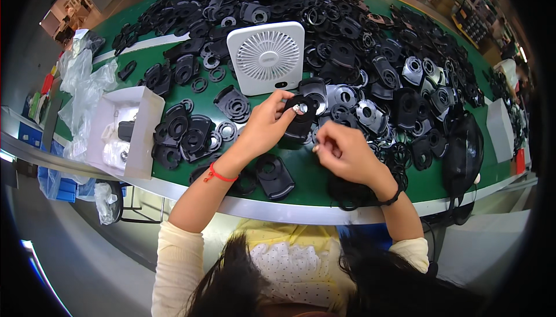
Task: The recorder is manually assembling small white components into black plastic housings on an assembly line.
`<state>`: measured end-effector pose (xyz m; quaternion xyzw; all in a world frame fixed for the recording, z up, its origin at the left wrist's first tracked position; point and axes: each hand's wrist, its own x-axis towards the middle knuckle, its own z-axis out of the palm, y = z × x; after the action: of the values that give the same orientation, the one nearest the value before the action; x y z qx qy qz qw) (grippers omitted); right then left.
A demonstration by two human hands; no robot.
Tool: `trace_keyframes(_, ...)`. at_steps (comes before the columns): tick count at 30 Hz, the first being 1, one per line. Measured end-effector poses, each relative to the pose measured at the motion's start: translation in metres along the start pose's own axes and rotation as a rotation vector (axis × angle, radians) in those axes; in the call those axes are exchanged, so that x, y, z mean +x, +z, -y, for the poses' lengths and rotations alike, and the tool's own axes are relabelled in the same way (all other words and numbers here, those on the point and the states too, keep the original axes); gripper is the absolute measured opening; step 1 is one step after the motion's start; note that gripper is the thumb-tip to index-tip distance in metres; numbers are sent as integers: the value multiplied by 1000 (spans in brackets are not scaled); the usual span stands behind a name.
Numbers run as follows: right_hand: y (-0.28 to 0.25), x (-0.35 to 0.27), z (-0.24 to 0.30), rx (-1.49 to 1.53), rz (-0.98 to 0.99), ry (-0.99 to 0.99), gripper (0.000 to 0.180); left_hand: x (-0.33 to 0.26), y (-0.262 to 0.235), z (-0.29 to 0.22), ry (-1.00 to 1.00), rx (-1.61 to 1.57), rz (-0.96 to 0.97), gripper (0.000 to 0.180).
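My left hand [268,126] is closed on the edge of a black plastic part [300,127] with a round hole, held up just in front of the fan. Its thumb lies near the hole, where something small and shiny shows. To the right of that part, apart from it, is my right hand [346,155], its fingers curled in. Whatever those fingers hold, if anything, is too small to make out. Below my left wrist a similar black part [274,177] lies flat near the table's front edge.
A white square fan [267,57] stands upright beyond my hands. Heaps of black parts and rings [347,33] spread over the green table [240,169]. At the left stands a white open box [142,143] beside clear plastic bags [87,94]. A black bag [464,152] sits at the right.
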<state>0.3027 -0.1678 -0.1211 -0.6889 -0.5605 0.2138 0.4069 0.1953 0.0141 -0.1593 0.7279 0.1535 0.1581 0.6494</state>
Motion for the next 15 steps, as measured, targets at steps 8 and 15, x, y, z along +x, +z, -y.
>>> trace_keyframes(8, 1, 7, -25, 680, -199, 232, 6, 3, 2, 0, 7, -89, 51, 25)
trace_keyframes(15, 4, 10, -23, 663, -214, 220, 26, 1, 5, 4, 46, -47, 3, 28)
